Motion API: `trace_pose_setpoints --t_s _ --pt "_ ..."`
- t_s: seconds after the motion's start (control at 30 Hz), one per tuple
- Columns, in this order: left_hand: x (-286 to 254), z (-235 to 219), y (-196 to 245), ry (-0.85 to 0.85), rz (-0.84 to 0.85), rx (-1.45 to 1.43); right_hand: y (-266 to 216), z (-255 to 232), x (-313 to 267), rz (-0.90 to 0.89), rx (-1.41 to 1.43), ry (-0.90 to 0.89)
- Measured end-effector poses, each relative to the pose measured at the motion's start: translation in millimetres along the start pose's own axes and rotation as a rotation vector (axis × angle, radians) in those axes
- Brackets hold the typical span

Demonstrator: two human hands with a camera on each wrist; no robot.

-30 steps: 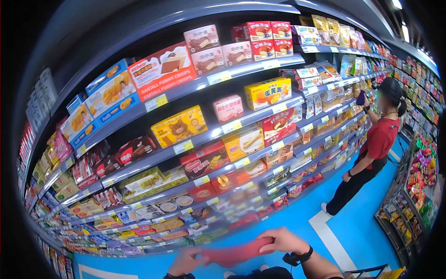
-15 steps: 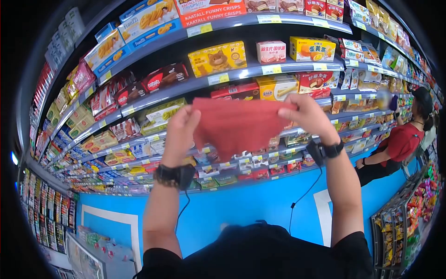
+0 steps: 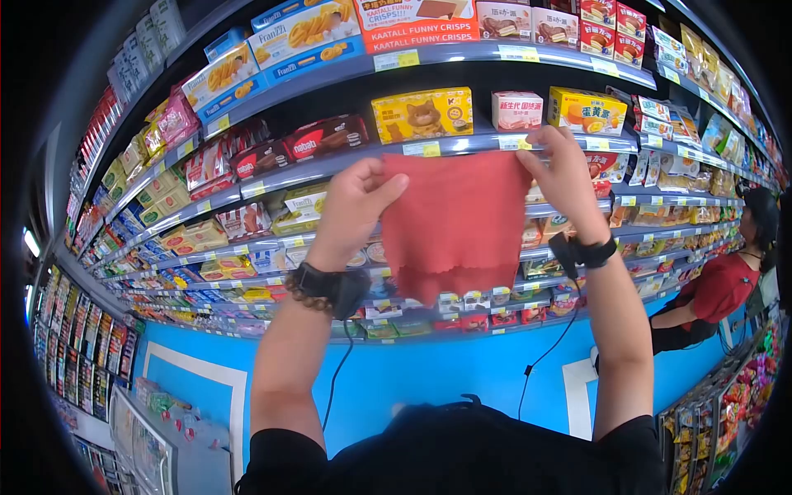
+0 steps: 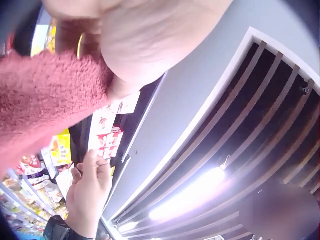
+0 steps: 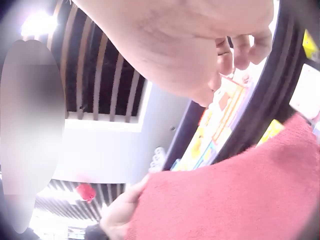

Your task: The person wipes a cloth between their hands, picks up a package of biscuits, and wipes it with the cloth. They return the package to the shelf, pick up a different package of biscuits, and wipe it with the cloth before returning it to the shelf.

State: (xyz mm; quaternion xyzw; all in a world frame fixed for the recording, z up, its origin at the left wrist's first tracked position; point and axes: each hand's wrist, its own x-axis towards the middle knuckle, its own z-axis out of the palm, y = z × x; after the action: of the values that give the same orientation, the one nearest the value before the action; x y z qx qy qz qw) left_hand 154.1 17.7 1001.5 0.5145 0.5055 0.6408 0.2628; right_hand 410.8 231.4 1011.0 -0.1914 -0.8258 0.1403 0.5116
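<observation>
A red cloth (image 3: 454, 223) hangs spread between both hands, its lower edge wavy, in front of the snack shelves. My left hand (image 3: 355, 210) pinches its upper left corner between thumb and fingers. At the upper right corner, my right hand (image 3: 568, 181) has thumb and fingers bent at the cloth's edge. In the left wrist view the fuzzy cloth (image 4: 50, 100) runs up into the left hand (image 4: 135, 40). The right wrist view shows the cloth (image 5: 230, 200) below the right hand (image 5: 185, 45), the fingers curled.
Shelves of boxed and bagged snacks fill the front, with a price-tagged shelf edge (image 3: 445, 147) behind the cloth. A person in a red shirt (image 3: 719, 285) stands at the right, near a snack rack (image 3: 709, 429). Blue floor (image 3: 429, 363) lies below.
Both hands have risen from low in the view, and the cloth, bunched and blurred before, now hangs flatter and more spread. The head view has tilted down and turned left.
</observation>
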Motion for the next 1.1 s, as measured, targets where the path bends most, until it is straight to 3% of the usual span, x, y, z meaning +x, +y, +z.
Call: trace_pose_setpoints --t_s 0.03,0.07,0.13,0.2,0.3,0.43,0.57,0.73,0.87,0.97,1.07,1.1 --pt "4 4 -3 0.007 0.003 0.017 -11 7 -5 -0.130 -0.154 0.159" --pt "6 10 -6 -0.003 0.023 0.028 -29 11 -13 -0.164 -0.052 0.132" --pt "4 23 -14 -0.018 0.059 0.050 -70 20 -35 0.069 0.267 -0.227" --pt "4 31 -22 -0.061 0.043 0.079 -85 33 -46 0.081 0.386 -0.439" --pt "1 33 -23 -0.088 -0.002 0.088 -85 50 -47 0.210 0.379 -0.539" --pt "2 15 -36 -0.128 0.078 0.206 -82 82 -52 0.453 0.931 -0.457" --pt "-4 -5 -33 -0.218 0.049 0.368 -87 102 -41 0.542 0.882 -0.566" --pt "0 -50 -37 -0.300 -0.044 0.216 -91 121 -32 0.542 0.823 -0.641" --pt "5 -82 -28 -0.323 -0.116 0.090 -105 131 -23 0.395 0.586 -0.561" --pt "8 -102 -22 -0.314 -0.180 0.169 -115 138 -19 0.350 0.516 -0.493" --pt "6 -104 -7 -0.338 0.255 0.672 -145 136 -17 0.287 0.460 -0.574" --pt "5 -104 -7 -0.290 0.316 0.697 -162 136 -19 0.275 0.462 -0.607"
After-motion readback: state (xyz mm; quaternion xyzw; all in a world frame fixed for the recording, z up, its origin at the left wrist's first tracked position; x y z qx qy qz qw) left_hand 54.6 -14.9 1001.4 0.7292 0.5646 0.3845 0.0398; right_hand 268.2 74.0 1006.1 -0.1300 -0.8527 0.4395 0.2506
